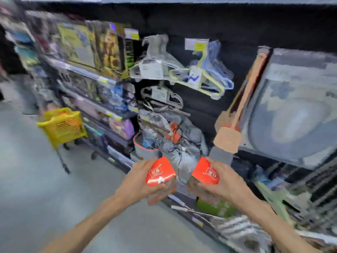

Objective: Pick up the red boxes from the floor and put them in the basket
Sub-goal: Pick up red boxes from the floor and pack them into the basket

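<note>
**Shop aisle, grey floor: both boxes in hand**

Lower centre: left hand [140, 181] gripping one red box [159, 172], right hand [221, 181] gripping another red box [205, 172]. Carry step, seemingly. Next: leftward to yellow basket [62, 126], mid-left, well apart.

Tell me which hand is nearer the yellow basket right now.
Left. The left hand, gripping a red box, is closer to the yellow basket up the aisle; the right hand, holding the other red box, is farther away.
</note>
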{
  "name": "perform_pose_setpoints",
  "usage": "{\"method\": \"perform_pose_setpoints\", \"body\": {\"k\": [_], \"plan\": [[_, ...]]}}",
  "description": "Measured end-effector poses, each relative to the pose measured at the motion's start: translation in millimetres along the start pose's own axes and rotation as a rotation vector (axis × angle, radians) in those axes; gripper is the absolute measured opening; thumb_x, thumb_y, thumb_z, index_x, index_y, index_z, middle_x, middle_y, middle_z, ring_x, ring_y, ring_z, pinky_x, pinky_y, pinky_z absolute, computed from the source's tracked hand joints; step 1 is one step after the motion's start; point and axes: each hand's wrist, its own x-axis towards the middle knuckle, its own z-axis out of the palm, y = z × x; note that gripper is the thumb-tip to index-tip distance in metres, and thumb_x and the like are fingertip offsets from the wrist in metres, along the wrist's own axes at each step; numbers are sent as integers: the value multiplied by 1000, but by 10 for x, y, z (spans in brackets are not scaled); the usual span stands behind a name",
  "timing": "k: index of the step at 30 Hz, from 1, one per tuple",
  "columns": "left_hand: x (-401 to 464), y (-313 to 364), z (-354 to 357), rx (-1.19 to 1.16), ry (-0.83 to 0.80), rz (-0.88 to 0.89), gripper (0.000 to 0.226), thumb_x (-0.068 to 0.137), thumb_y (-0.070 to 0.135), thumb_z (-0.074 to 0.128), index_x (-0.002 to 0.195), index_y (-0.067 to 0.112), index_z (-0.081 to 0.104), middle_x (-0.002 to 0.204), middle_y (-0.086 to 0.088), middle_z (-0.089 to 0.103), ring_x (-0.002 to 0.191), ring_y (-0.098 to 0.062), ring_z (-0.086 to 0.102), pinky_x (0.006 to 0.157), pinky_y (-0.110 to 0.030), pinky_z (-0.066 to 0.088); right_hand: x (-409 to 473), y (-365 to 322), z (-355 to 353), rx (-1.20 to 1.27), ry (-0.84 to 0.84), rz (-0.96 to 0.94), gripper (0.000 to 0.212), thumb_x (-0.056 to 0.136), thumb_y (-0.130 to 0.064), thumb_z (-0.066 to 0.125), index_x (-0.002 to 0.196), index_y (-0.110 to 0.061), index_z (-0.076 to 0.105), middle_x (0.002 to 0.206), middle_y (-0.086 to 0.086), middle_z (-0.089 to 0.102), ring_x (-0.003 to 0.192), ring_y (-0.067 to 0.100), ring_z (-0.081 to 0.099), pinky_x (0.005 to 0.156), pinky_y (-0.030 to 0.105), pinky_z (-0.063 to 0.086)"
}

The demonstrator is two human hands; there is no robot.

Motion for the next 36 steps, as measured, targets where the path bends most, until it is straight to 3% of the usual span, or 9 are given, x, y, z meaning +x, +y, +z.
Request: {"method": "perform_pose_setpoints", "body": {"k": [4, 9, 12, 15, 18, 22, 25, 31, 36], "plan": [[-421, -1128, -877, 80, 88, -179, 100, 65, 79, 62, 145, 23, 43, 125, 2, 55, 113, -20, 49, 99, -29, 37, 859, -1261, 464, 25, -61, -188, 95, 68, -77, 67, 147, -36, 35, 138, -9, 52, 124, 14, 50, 101, 33, 43], [-1033, -2353, -1894, 98, 194, -387, 99, 66, 78, 65, 145, 25, 40, 124, 8, 51, 112, -13, 45, 97, -28, 37, 1814, -2894, 1122, 75, -170, -391, 96, 68, -72, 70, 149, -36, 33, 132, -8, 55, 118, 13, 53, 93, 28, 42], [-1341, -3045, -2387, 134, 266, -510, 98, 65, 81, 64, 145, 30, 40, 125, 8, 52, 114, -15, 47, 97, -35, 41, 2311, -3785, 1477, 118, -224, -469, 98, 65, -75, 69, 148, -38, 32, 131, -11, 54, 115, 10, 54, 94, 29, 45], [-1502, -3618, -2824, 134, 328, -583, 91, 67, 77, 66, 142, 31, 43, 119, 7, 54, 111, -16, 48, 95, -32, 40, 2805, -4594, 1783, 161, -295, -535, 96, 64, -73, 71, 146, -41, 33, 123, -15, 52, 113, 9, 54, 95, 31, 45], [-1537, -4204, -3198, 162, 382, -654, 92, 66, 77, 65, 141, 28, 44, 120, 10, 53, 112, -14, 49, 89, -24, 34, 3322, -5335, 2097, 185, -340, -619, 95, 63, -75, 70, 144, -43, 34, 120, -16, 53, 108, 6, 55, 93, 33, 48], [-1417, -5078, -3659, 168, 432, -727, 95, 68, 76, 67, 145, 27, 41, 130, 8, 52, 118, -13, 46, 98, -28, 36, 4079, -6265, 2524, 220, -386, -733, 92, 63, -76, 70, 143, -46, 34, 124, -19, 54, 106, 4, 56, 89, 33, 51], [-1244, -5738, -4060, 169, 472, -780, 92, 71, 65, 75, 145, 23, 42, 124, 6, 53, 115, -14, 47, 97, -26, 34, 4713, -6962, 2804, 208, -397, -798, 91, 65, -73, 71, 143, -42, 37, 131, -17, 53, 114, 7, 54, 95, 32, 47], [-1062, -7050, -4924, 197, 544, -869, 91, 68, 72, 71, 142, 28, 44, 118, 10, 53, 109, -10, 48, 93, -27, 39, 5896, -8397, 3208, 171, -425, -915, 87, 66, -69, 72, 142, -37, 42, 130, -12, 58, 116, 9, 56, 94, 31, 47], [-906, -8213, -5612, 202, 585, -880, 92, 65, 79, 69, 140, 31, 47, 113, 16, 56, 102, -4, 49, 88, -29, 44, 6768, -9447, 3640, 167, -392, -934, 92, 66, -78, 65, 144, -37, 37, 130, -15, 56, 114, 6, 54, 93, 31, 47]]}}
